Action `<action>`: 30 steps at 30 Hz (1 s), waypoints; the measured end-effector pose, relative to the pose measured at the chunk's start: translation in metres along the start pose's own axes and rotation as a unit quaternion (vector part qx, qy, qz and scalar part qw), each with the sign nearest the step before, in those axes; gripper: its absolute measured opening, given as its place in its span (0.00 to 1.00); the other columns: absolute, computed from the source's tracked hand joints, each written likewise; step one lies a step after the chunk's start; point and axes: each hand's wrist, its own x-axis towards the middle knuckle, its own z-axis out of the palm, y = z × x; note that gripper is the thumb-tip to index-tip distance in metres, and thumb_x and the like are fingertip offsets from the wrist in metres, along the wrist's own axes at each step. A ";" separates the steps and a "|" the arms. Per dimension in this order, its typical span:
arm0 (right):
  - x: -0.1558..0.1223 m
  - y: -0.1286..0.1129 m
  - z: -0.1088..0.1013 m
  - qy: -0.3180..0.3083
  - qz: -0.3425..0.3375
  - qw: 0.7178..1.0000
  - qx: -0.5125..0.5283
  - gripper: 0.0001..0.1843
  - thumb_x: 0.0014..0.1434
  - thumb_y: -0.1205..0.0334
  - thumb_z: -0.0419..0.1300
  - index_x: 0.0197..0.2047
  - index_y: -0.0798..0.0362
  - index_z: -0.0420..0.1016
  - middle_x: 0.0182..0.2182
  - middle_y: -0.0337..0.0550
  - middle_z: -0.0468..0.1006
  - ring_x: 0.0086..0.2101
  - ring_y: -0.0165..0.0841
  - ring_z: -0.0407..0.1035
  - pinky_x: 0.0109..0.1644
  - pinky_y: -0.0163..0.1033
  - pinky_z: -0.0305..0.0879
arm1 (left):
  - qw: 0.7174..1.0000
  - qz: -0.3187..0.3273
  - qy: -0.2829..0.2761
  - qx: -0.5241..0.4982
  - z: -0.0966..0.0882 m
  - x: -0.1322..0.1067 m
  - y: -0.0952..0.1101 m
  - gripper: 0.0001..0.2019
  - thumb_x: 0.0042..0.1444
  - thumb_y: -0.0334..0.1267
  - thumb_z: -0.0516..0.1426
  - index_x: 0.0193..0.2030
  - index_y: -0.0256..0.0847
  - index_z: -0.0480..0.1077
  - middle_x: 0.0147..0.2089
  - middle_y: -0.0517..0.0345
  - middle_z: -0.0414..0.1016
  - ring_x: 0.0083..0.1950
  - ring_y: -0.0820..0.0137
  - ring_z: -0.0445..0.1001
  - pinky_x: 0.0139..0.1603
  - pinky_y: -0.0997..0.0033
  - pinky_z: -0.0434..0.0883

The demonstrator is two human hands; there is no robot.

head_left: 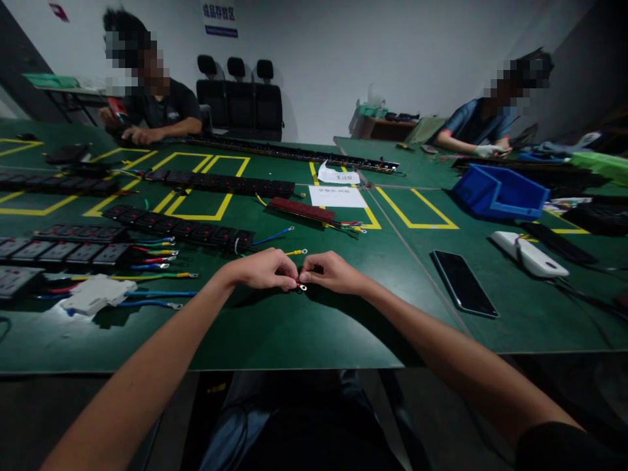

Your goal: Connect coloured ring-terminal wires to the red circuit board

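Note:
A small ring terminal (303, 288) with a red sleeve pokes out between my fingertips over the green table. My left hand (267, 268) is closed in a pinch on its red end. Directly beside it, my right hand (334, 272) is pinched too, its fingertips almost meeting the left ones; what lies between them is too small to make out. Just behind the hands are a yellow wire (296, 252) and a blue wire (275, 236), each ending in a ring terminal. The blue one comes from a black socket strip (181, 229).
More socket strips (63, 250) with coloured wires and a white plastic part (98, 294) lie left. A dark red strip (301, 210) and paper sheet (338, 196) are ahead. Rightward are a phone (464, 282), white device (530, 254) and blue bin (500, 193). Two people work across the table.

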 end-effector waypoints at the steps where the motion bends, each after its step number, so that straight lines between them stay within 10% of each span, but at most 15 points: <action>1: 0.000 0.001 -0.001 -0.003 -0.005 1.000 0.014 0.16 0.65 0.50 0.62 0.34 0.55 0.78 0.26 0.38 0.75 0.27 0.28 0.64 0.32 0.33 0.51 | 1.000 -0.003 -0.002 -0.004 0.000 0.000 0.000 0.07 0.59 0.36 0.61 0.36 0.36 0.80 0.31 0.57 0.81 0.30 0.72 0.74 0.31 0.77 0.63; 30: -0.013 -0.006 0.003 0.037 -0.094 0.988 -0.115 0.09 0.68 0.60 0.60 0.36 0.52 0.76 0.33 0.43 0.77 0.36 0.34 0.70 0.41 0.36 0.61 | 0.999 0.013 -0.015 -0.037 0.000 0.001 0.002 0.10 0.61 0.37 0.58 0.32 0.35 0.77 0.28 0.57 0.79 0.29 0.72 0.74 0.31 0.77 0.64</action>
